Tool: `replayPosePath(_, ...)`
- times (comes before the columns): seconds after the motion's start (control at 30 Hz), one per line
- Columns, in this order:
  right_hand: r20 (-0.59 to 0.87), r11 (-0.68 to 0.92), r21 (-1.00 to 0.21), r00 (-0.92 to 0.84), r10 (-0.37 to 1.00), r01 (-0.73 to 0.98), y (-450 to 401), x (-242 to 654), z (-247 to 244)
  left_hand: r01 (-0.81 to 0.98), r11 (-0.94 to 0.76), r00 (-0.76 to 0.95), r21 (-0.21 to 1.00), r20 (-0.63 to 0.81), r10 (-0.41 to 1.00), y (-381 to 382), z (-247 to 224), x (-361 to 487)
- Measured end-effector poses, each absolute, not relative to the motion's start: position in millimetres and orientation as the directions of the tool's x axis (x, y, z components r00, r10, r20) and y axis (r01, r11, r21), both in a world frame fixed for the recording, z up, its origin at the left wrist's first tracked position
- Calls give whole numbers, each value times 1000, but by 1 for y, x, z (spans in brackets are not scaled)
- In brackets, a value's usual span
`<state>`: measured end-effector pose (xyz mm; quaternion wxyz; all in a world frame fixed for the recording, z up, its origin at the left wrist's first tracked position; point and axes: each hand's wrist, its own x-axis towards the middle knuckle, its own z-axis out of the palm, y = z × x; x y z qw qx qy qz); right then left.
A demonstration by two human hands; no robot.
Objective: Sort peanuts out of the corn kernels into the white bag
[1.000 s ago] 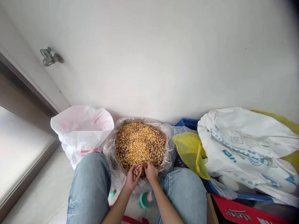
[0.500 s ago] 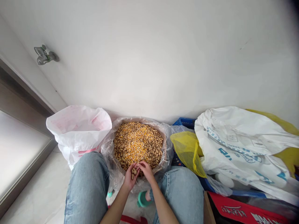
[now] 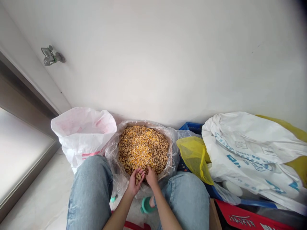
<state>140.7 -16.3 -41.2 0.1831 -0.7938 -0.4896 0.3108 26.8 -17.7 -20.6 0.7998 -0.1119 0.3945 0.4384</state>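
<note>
A round container lined with a clear plastic bag (image 3: pixel 173 159) stands between my knees. It is full of unshelled peanuts (image 3: pixel 160 153), with yellow and white corn kernels (image 3: pixel 141 143) heaped over the middle. My left hand (image 3: pixel 135 181) is at the near rim, palm up and cupped around several peanuts. Close beside it, my right hand (image 3: pixel 151 177) dips into the near edge of the pile with its fingers curled down. Its fingertips are partly hidden, and what they hold cannot be made out.
A white woven sack (image 3: pixel 83 140) stands open at the left. On the right are a yellow mesh bag (image 3: pixel 194 156), a blue crate (image 3: pixel 192 127), a large white printed sack (image 3: pixel 249 150) and a red box (image 3: pixel 251 217). A white wall (image 3: pixel 153 64) rises behind.
My right hand has moved from above the left palm down to the right, into the pile's near edge. The left hand has opened slightly, still cradling peanuts. The view has shifted slightly.
</note>
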Motion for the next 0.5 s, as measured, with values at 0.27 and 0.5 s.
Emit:
replayPosePath(0.27, -264, -402, -751, 320, 910, 524, -20, 133, -29, -813, 557, 269, 170, -739, 618, -17, -25, 30)
replayPosePath(0.5, -336, -354, -931, 171, 926, 89, -25, 131, -29, -806, 550, 239, 218, -730, 640, -16, -26, 33)
